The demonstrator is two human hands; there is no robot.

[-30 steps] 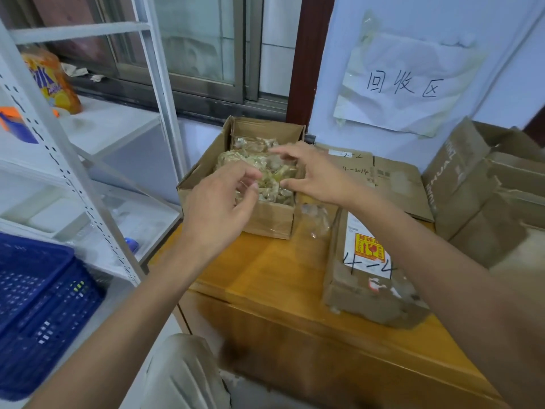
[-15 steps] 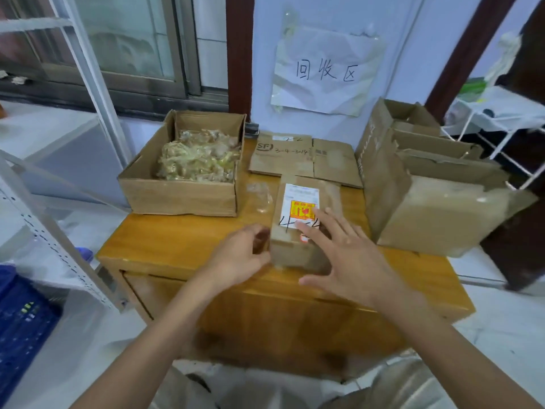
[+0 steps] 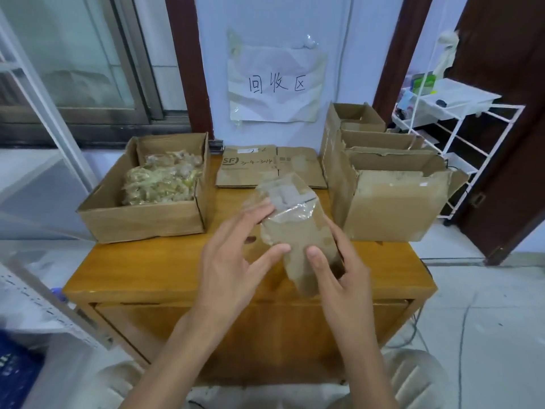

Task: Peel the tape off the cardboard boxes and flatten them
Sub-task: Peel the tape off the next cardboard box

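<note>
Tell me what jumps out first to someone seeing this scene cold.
Front and centre, both hands hold a small taped cardboard box above the wooden table: the right hand grips its near end, the left hand spreads beside it. On the wall behind hangs a crumpled handwritten paper sign; an open box of wadded tape sits at the table's left.

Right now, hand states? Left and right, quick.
Left hand: open, fingers spread, touching the small taped box.
Right hand: holding the small taped box, thumb curled on its near face.
</note>
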